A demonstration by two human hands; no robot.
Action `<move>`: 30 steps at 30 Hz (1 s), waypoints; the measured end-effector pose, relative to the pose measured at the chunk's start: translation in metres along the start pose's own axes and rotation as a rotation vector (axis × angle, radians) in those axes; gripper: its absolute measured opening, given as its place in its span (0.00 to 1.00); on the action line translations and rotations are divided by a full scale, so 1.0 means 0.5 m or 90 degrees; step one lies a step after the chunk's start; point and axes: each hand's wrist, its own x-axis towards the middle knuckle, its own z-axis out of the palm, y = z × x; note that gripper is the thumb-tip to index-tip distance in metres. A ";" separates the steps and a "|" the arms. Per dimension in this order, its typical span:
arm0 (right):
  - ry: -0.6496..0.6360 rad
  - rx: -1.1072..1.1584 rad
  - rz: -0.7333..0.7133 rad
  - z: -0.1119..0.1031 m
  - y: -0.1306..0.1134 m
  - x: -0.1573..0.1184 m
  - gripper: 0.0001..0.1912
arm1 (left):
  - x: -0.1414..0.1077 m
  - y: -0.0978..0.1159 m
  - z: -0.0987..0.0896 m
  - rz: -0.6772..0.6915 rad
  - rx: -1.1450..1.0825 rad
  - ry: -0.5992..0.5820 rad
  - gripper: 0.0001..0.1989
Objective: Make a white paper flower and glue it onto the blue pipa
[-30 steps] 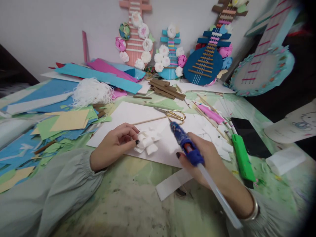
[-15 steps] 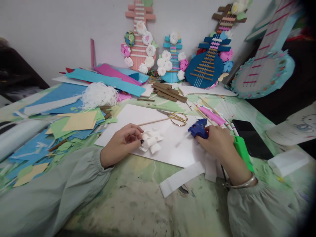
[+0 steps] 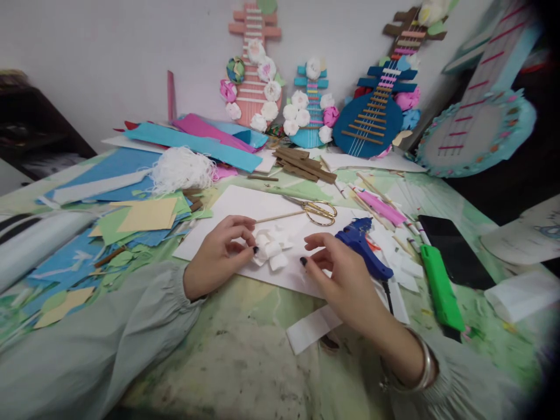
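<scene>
Between thumb and fingers, my left hand (image 3: pixel 225 251) pinches the left edge of a white paper flower (image 3: pixel 272 252) with loose, curling petals. The flower rests over a white board (image 3: pixel 231 201). To its right, my right hand (image 3: pixel 343 277) holds nothing, its fingers apart and slightly curled. Just beyond that hand lies a blue glue gun (image 3: pixel 365 251), its cord running toward me. A thin wooden stick (image 3: pixel 280 217) lies behind the flower, and gold-handled scissors (image 3: pixel 319 213) are at its far end. A white paper strip (image 3: pixel 308 332) is partly under my right forearm.
Scraps of coloured paper (image 3: pixel 144 216) and a heap of white string (image 3: pixel 184 169) cover the left side. On the right are a green cutter (image 3: pixel 441 289) and a black phone (image 3: pixel 457 251). Paper-flowered model lutes (image 3: pixel 367 122) lean along the wall.
My right hand has let go of the glue gun, which now lies on the board, and has moved left toward the flower. My left hand keeps its pinch.
</scene>
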 end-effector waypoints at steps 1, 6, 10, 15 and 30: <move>-0.013 0.043 0.041 0.005 0.000 0.000 0.11 | -0.001 0.000 0.001 -0.003 -0.006 0.005 0.02; -0.049 0.260 0.192 0.013 0.008 0.003 0.08 | -0.004 -0.001 0.006 0.000 -0.064 0.006 0.03; -0.088 0.453 0.328 0.015 0.001 0.001 0.10 | -0.007 0.004 0.012 0.036 -0.110 0.019 0.03; -0.126 0.637 0.471 0.011 -0.013 -0.009 0.14 | -0.012 0.015 0.014 0.078 -0.153 0.037 0.03; -0.145 0.847 0.226 0.040 -0.026 -0.023 0.19 | -0.032 0.044 0.023 0.201 -0.049 -0.036 0.07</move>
